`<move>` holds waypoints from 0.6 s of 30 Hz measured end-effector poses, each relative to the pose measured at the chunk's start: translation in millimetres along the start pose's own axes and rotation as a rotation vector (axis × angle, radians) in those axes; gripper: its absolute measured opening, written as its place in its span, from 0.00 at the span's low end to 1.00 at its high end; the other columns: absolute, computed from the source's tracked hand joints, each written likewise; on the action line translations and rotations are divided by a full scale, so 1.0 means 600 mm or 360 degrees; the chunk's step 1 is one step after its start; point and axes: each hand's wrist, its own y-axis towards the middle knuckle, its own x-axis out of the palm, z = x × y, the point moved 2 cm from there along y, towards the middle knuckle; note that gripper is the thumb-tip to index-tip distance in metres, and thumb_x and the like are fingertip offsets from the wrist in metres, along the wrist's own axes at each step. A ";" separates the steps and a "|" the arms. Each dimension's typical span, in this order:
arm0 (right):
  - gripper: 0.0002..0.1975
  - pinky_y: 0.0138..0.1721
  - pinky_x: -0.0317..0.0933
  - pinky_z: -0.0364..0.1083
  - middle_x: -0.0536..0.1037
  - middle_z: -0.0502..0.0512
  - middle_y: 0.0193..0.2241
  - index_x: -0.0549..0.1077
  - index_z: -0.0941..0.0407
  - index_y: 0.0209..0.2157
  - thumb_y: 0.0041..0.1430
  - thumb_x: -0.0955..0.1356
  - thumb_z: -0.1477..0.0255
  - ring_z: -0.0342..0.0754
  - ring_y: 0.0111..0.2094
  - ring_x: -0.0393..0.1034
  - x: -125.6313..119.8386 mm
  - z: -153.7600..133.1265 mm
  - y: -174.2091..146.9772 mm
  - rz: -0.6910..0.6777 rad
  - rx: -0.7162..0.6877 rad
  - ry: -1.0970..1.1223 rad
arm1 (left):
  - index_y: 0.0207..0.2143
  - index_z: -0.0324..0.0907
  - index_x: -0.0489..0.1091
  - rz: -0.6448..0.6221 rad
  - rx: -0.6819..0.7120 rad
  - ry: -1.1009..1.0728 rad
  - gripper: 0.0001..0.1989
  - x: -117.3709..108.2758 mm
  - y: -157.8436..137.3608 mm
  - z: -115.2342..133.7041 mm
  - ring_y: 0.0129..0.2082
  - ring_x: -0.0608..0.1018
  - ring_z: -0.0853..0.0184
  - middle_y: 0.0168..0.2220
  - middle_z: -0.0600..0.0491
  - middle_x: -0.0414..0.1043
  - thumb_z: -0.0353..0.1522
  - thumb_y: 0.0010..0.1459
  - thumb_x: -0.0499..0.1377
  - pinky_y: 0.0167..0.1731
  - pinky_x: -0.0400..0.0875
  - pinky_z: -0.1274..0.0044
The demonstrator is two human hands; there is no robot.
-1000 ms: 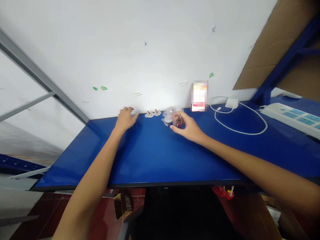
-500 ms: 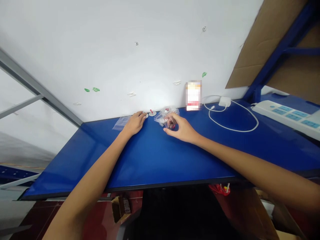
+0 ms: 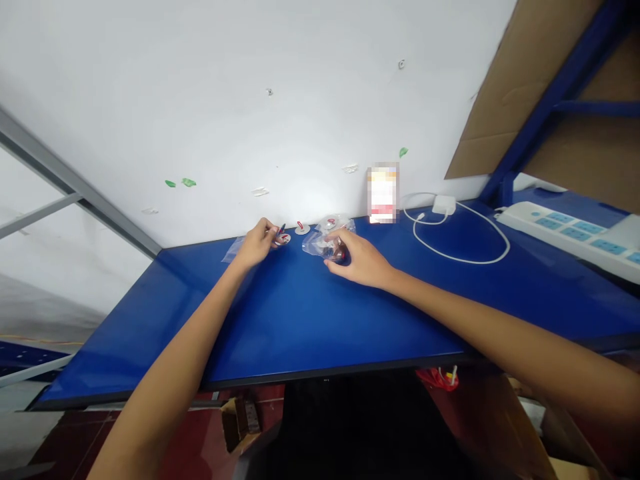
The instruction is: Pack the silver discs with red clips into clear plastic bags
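My left hand [image 3: 260, 243] is closed in a pinch at the back of the table. A small dark tip sticks out by its fingertips, too small to name. Close by its fingers lies a round white disc [image 3: 284, 239] with a red and dark mark. A second white disc with a red loop [image 3: 301, 228] lies to the right, near the wall. My right hand [image 3: 364, 259] has its thumb and fingers curved around the near side of a clear plastic bag [image 3: 314, 245]. Dark and red bits show inside the bag, partly hidden by the fingers.
A flat clear bag [image 3: 231, 249] lies left of my left hand on the blue table [image 3: 300, 320]. A lit, blurred screen [image 3: 383, 193] leans against the white wall. Right of it are a white charger [image 3: 444, 205] with its cable and a power strip [image 3: 565, 230].
My left hand has lifted and drawn slightly left, from fingers resting flat to a pinch, uncovering the disc beside it. My right hand has closed slightly on the bag.
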 end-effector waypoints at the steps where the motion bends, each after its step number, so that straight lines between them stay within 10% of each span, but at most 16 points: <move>1: 0.22 0.43 0.70 0.54 0.82 0.57 0.47 0.72 0.51 0.56 0.63 0.74 0.65 0.56 0.43 0.79 -0.001 0.000 0.000 -0.0003 0.0013 -0.0025 | 0.40 0.44 0.64 -0.0049 -0.0062 -0.0279 0.15 0.001 -0.004 0.007 0.40 0.86 0.59 0.45 0.43 0.83 0.45 0.73 0.61 0.43 0.80 0.67; 10: 0.22 0.46 0.71 0.55 0.81 0.60 0.52 0.72 0.52 0.58 0.64 0.73 0.67 0.59 0.47 0.78 -0.011 0.009 0.005 0.0048 0.0032 -0.0262 | 0.47 0.40 0.73 -0.0217 -0.0188 -0.1105 0.07 0.033 -0.033 0.099 0.37 0.89 0.64 0.48 0.42 0.86 0.33 0.70 0.65 0.38 0.85 0.77; 18: 0.20 0.48 0.72 0.56 0.82 0.61 0.53 0.73 0.52 0.56 0.63 0.73 0.66 0.61 0.49 0.79 -0.012 0.013 0.009 0.0058 0.0104 -0.0293 | 0.50 0.30 0.77 -0.0179 -0.0639 -0.1341 0.17 0.054 -0.024 0.059 0.48 0.89 0.55 0.49 0.32 0.85 0.36 0.74 0.55 0.53 0.85 0.73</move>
